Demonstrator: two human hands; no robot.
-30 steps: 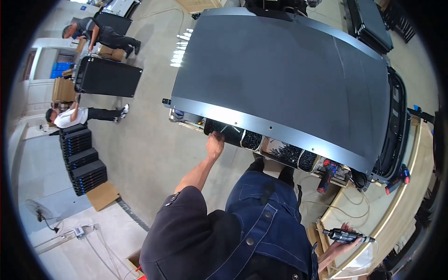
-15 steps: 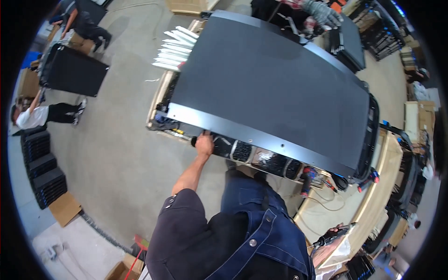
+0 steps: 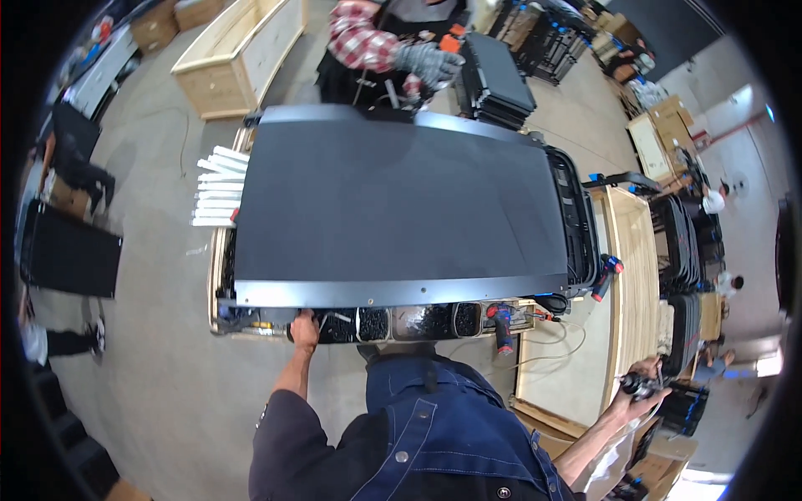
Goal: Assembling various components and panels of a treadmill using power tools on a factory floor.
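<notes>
A large dark grey panel [image 3: 401, 209] lies flat on a workbench in front of me. My left hand [image 3: 304, 328] rests on the bench's near edge by a row of small black bins [image 3: 393, 321] just under the panel's front rim. Stretched far out to the lower right, my right hand [image 3: 637, 386] is closed around a small black tool beside a wooden crate. Across the bench a person in a plaid shirt and grey gloves [image 3: 426, 63] leans over the panel's far edge.
White strips [image 3: 219, 188] lie stacked at the panel's left end. A red and blue power drill [image 3: 499, 321] rests on the bench front, another [image 3: 603, 275] at the right. Wooden crates [image 3: 637, 275] and stacked black panels [image 3: 681, 250] stand right; people sit on the floor left.
The view has swung so the panel now lies nearly level across the picture. My left hand has stayed on the bench edge. The gloved person has come fully into view at the top.
</notes>
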